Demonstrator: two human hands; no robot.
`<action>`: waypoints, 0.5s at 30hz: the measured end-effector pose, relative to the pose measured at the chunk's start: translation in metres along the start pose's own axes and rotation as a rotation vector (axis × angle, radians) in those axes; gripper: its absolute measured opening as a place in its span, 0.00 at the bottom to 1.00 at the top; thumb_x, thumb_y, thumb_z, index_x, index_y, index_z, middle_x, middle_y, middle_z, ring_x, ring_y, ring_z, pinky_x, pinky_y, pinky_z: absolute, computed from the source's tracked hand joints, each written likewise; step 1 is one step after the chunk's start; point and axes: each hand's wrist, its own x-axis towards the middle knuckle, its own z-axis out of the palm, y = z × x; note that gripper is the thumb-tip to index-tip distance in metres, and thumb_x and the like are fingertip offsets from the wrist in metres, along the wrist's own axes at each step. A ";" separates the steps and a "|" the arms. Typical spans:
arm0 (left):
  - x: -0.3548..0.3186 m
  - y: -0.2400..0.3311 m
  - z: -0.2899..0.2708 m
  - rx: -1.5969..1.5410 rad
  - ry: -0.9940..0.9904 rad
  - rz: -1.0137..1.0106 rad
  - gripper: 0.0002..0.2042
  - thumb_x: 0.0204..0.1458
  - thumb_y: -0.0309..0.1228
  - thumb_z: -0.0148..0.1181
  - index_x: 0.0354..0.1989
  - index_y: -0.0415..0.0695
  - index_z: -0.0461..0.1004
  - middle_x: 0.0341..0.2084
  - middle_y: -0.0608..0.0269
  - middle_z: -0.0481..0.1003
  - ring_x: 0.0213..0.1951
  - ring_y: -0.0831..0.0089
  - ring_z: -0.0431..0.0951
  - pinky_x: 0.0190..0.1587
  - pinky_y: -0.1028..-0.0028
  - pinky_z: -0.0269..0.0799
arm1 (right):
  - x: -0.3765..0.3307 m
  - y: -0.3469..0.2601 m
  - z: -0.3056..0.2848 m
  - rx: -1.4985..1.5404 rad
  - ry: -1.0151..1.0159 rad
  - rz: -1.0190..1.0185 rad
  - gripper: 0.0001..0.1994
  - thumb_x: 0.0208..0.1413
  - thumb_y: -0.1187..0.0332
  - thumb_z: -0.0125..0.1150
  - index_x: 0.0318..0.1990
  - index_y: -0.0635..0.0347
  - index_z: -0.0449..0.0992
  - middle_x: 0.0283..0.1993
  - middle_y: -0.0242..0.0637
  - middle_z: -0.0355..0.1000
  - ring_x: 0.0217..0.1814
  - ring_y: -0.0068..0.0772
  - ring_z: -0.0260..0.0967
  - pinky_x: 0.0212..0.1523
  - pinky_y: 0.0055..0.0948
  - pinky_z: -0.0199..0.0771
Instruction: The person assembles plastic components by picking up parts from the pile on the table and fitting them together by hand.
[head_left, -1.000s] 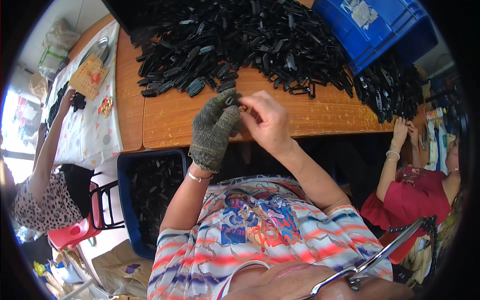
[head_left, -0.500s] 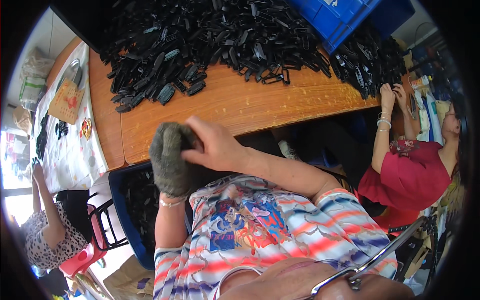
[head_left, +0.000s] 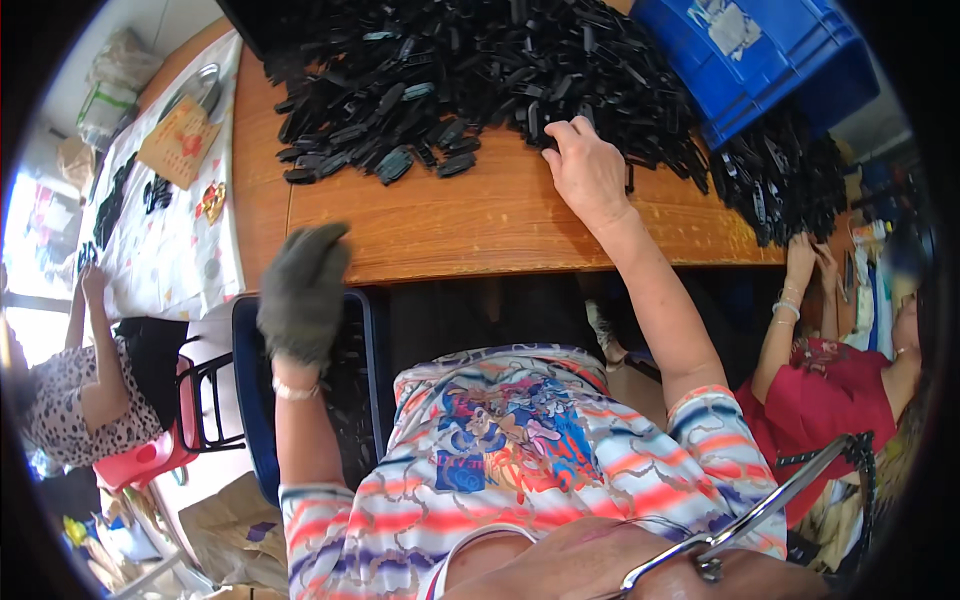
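My right hand [head_left: 590,172] rests at the near edge of the heap of black plastic parts [head_left: 470,80] on the wooden counter [head_left: 480,220], fingers bent down onto the pieces; I cannot tell whether a piece is already pinched. My left hand [head_left: 302,290], in a grey knit glove, hangs loosely curled and holding nothing that shows, nearer me than the heap, over the counter's front edge and above the dark blue bin [head_left: 300,400] beside my knee. To do it well: draw one piece clear of the tangle, not a clump. The bin's contents are dim. A blue crate [head_left: 760,60] behind the heap is cut off at the top.
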 end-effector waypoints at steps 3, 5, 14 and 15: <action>0.038 0.015 0.036 0.120 -0.083 0.158 0.12 0.59 0.27 0.63 0.50 0.43 0.81 0.41 0.53 0.81 0.43 0.53 0.82 0.47 0.63 0.77 | 0.001 -0.008 0.005 0.079 -0.003 -0.115 0.11 0.55 0.71 0.69 0.45 0.57 0.79 0.43 0.41 0.75 0.39 0.50 0.79 0.39 0.44 0.81; 0.056 0.017 0.052 0.148 -0.101 0.217 0.12 0.59 0.29 0.63 0.50 0.45 0.81 0.42 0.53 0.81 0.43 0.51 0.82 0.47 0.60 0.77 | 0.000 -0.022 -0.001 0.171 -0.036 -0.141 0.09 0.54 0.72 0.68 0.43 0.58 0.80 0.42 0.41 0.74 0.39 0.50 0.79 0.39 0.44 0.81; 0.086 0.026 0.117 0.343 -0.151 0.288 0.11 0.57 0.35 0.65 0.46 0.47 0.82 0.39 0.54 0.79 0.40 0.51 0.80 0.43 0.55 0.75 | -0.025 -0.031 -0.009 0.383 -0.183 -0.214 0.09 0.55 0.69 0.72 0.42 0.61 0.83 0.43 0.40 0.75 0.40 0.46 0.77 0.41 0.39 0.78; 0.087 0.026 0.121 0.364 -0.108 0.295 0.11 0.56 0.36 0.66 0.45 0.46 0.82 0.38 0.54 0.79 0.40 0.51 0.80 0.43 0.55 0.75 | -0.027 -0.030 -0.009 0.357 -0.207 -0.238 0.09 0.57 0.67 0.70 0.42 0.59 0.84 0.42 0.39 0.74 0.40 0.46 0.78 0.41 0.39 0.78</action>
